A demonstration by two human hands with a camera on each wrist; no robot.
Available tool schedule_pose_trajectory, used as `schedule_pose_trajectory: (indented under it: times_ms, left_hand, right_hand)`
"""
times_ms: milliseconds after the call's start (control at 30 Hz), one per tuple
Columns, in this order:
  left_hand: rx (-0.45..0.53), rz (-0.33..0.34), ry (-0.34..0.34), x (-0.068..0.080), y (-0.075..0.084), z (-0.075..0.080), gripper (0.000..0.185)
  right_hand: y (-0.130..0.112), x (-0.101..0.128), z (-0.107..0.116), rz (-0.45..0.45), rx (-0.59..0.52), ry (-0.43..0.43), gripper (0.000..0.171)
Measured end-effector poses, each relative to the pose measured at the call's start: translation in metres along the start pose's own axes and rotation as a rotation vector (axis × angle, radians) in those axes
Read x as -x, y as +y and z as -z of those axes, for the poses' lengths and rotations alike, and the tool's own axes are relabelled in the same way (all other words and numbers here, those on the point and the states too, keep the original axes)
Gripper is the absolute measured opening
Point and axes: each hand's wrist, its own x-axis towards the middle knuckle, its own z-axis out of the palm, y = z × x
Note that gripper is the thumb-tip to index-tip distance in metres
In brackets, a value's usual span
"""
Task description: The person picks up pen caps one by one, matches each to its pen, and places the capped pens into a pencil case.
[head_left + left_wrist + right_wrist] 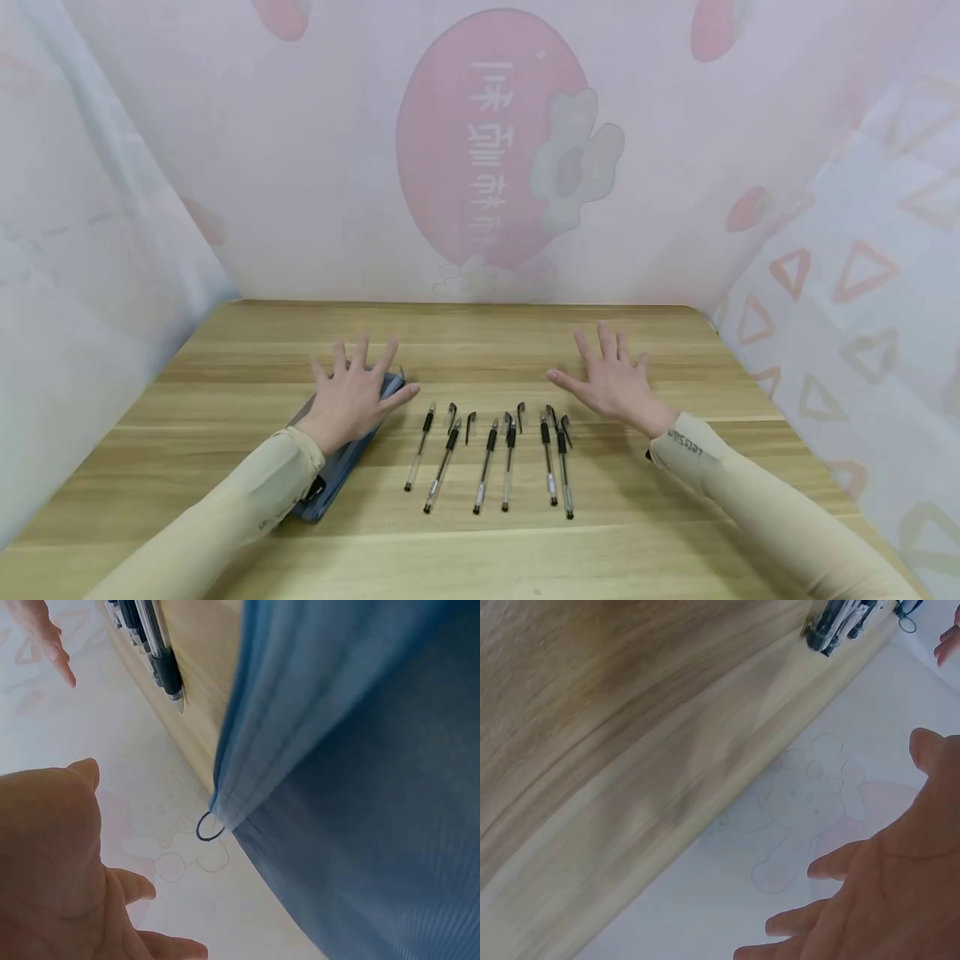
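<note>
My left hand (351, 407) is spread, palm down, over a blue zip pouch (341, 475) and hides part of it. In the left wrist view the pouch (352, 802) shows its zip edge and a small loop, with a gap between it and the fingers. My right hand (617, 387) is held over the table to the right of the pens, fingers straight and apart, holding nothing. Several uncapped black gel pens (487, 462) lie in a loose row between the hands, tips away from me. Their black caps (470, 427) lie near the tips.
The wooden table (420, 558) ends at a straight far edge. Pale printed curtains (315, 167) with strawberries and a big pink shape hang behind it and on both sides.
</note>
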Motion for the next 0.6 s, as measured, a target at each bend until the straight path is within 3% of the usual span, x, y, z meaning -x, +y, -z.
schedule_pose_trajectory:
  times_ms: [267, 600]
  left_hand:
    - [0.036, -0.024, -0.007, 0.0016, 0.0027, 0.0009, 0.087]
    - [0.136, -0.082, 0.032, 0.01, 0.005, 0.0028, 0.086]
  right_hand:
    - [-0.0008, 0.0057, -0.0001, 0.041, 0.012, 0.001, 0.102]
    - [0.0039, 0.01, 0.0004, 0.202, -0.054, 0.133, 0.094]
